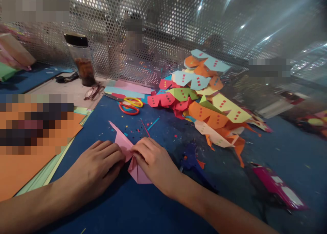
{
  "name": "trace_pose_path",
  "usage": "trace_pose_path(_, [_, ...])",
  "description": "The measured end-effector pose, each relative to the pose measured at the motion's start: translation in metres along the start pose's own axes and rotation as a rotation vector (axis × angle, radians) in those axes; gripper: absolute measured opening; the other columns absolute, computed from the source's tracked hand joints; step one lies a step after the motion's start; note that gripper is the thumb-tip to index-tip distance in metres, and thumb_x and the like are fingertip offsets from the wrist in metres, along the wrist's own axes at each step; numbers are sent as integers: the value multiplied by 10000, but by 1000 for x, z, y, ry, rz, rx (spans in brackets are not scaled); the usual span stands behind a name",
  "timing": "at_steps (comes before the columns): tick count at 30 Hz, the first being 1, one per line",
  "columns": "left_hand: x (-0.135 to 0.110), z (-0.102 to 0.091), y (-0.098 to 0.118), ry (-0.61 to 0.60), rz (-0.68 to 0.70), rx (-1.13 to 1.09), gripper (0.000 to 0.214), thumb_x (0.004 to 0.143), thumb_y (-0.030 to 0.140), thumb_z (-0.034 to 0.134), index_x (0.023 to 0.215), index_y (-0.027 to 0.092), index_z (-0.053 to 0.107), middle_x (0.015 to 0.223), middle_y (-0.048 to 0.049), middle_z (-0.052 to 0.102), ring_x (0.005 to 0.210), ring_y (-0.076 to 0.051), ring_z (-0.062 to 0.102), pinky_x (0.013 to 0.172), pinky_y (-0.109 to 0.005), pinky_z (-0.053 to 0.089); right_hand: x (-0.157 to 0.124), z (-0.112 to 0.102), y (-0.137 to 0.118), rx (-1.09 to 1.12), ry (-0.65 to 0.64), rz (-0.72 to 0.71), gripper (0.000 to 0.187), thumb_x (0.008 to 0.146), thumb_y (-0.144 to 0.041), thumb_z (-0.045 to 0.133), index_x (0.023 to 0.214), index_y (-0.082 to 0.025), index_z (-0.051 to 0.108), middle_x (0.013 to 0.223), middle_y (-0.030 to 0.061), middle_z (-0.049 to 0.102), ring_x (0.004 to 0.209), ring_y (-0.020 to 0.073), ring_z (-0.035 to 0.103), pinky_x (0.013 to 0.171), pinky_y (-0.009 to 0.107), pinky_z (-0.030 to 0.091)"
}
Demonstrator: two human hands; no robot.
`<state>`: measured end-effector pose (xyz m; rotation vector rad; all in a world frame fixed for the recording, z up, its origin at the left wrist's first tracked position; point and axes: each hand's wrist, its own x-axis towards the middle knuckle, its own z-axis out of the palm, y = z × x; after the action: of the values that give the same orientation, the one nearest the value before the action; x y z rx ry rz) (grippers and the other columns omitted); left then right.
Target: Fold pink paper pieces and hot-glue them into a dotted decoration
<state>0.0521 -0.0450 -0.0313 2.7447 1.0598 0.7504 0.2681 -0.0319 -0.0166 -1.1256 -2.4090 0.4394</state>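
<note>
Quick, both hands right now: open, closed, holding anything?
Left hand: open, fingers bent, pressing down on the pink paper, not gripping it.
Right hand: closed, fingertips pinching the pink paper at its fold.

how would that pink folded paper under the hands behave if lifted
The pink folded paper looks thin, so probably very light and floppy at its far tip. Its folds, pressed by the left hand and right hand, likely stiffen the middle.
</note>
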Motion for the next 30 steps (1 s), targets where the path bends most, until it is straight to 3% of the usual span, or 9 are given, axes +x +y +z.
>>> trace_pose_path(15, [0, 0, -2, -32, -103, -26, 174, 993, 174, 456, 867, 213, 568, 848, -30, 612, 781, -225, 505, 703, -374, 342, -2, -1, 2, -39, -10, -28, 118, 997, -161, 576, 1015, -175, 692, 994, 57, 653, 948, 182, 607, 863, 324, 516])
trace_pose_path(30, [4, -1, -2, -20, -137, -26, 180, 962, 170, 465, 817, 211, 564, 808, -25, 609, 754, -214, 496, 679, -360, 352, 1, -4, 0, -1, -37, 17, 49, 954, -195, 659, 986, -183, 696, 995, 43, 667, 968, 174, 628, 888, 317, 518])
